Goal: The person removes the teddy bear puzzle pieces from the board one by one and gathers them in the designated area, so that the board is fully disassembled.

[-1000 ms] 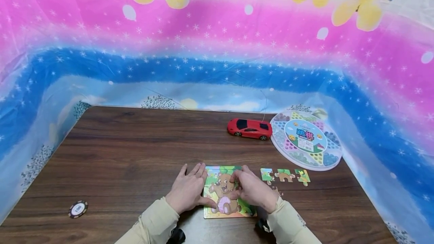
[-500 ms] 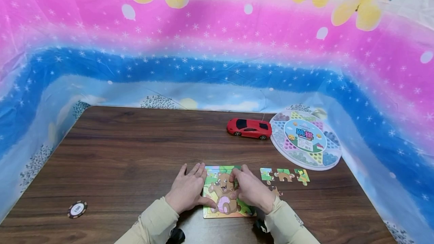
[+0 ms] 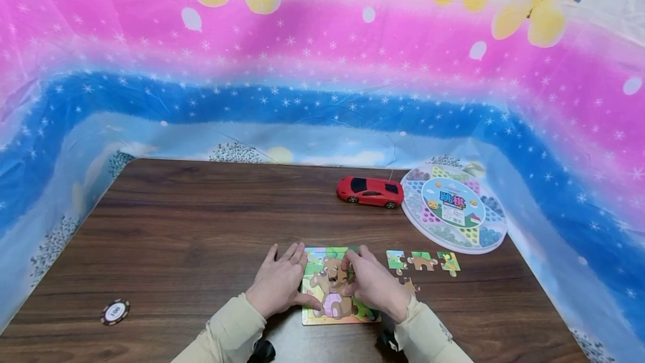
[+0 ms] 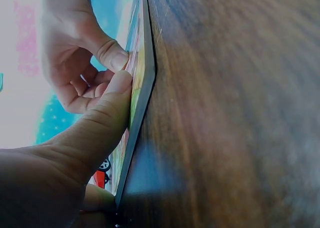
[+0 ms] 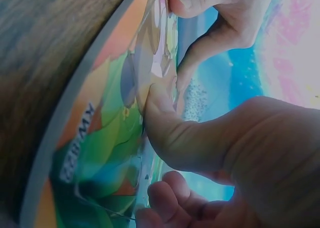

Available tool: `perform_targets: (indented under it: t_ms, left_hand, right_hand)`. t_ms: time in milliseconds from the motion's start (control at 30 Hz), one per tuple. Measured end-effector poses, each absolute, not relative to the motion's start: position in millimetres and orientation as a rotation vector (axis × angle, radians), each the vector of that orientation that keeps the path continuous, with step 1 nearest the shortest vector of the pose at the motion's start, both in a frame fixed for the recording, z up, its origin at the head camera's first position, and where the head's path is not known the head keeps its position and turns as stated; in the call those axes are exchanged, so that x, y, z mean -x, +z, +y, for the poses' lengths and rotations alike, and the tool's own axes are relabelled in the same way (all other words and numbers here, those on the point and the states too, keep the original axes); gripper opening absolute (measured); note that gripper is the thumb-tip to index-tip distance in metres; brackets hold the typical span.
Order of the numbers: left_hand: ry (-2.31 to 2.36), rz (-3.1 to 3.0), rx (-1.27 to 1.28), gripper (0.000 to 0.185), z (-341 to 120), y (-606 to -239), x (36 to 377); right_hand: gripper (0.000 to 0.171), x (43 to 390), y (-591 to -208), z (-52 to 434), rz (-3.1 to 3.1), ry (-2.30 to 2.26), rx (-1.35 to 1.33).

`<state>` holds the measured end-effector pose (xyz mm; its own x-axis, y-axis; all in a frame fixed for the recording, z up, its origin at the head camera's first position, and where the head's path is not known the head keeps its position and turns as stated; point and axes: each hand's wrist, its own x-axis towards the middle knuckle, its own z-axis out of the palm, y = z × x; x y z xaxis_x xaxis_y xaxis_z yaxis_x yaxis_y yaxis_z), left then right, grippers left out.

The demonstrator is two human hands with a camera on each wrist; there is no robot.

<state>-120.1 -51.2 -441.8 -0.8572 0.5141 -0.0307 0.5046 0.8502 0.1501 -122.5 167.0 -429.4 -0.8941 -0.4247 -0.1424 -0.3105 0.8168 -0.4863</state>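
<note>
A jigsaw puzzle (image 3: 332, 304) of a brown bear lies in its flat board on the table in front of me. My left hand (image 3: 279, 284) rests along its left edge, fingers straight and thumb on the lower part of the picture. Over the right side, my right hand (image 3: 375, 284) has bent fingers, with thumb and index finger pinching at a puzzle piece that the hand mostly hides. In the right wrist view, the right thumb (image 5: 165, 118) presses the board's face beside the bear's body. The left thumb (image 4: 102, 118) touches the board near its lower edge in the left wrist view.
Several loose puzzle pieces (image 3: 423, 261) lie to the right of the board, one partly behind the right hand. Farther back are a red toy car (image 3: 370, 191) and a round Chinese checkers set (image 3: 453, 209). A poker chip (image 3: 115, 312) lies at the left.
Almost nothing differs: the right hand and forearm have shifted slightly left since a second ago. The left hand, board and loose pieces stay in place.
</note>
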Motion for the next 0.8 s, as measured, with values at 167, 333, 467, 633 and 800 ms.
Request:
perform_targets:
  t_ms: [167, 333, 467, 633, 800]
  left_hand:
    - [0.218, 2.953, -0.816, 0.109, -50, -442, 120]
    - [0.215, 2.955, -0.819, 0.109, -50, -443, 120]
    - [0.212, 2.969, -0.823, 0.11, -51, -443, 120]
    - [0.209, 2.978, -0.83, 0.11, -51, -443, 119]
    - [0.204, 2.97, -0.825, 0.11, -52, -442, 119]
  right_hand:
    - [0.028, 121, -428, 170, 2.802, -0.644, 0.589]
    - [0.032, 121, -426, 175, 2.828, -0.733, 0.641]
    - [0.031, 121, -428, 178, 2.772, -0.887, 0.649]
    - [0.025, 119, -430, 180, 2.675, -1.049, 0.616]
    - [0.017, 119, -429, 183, 2.618, -1.181, 0.58]
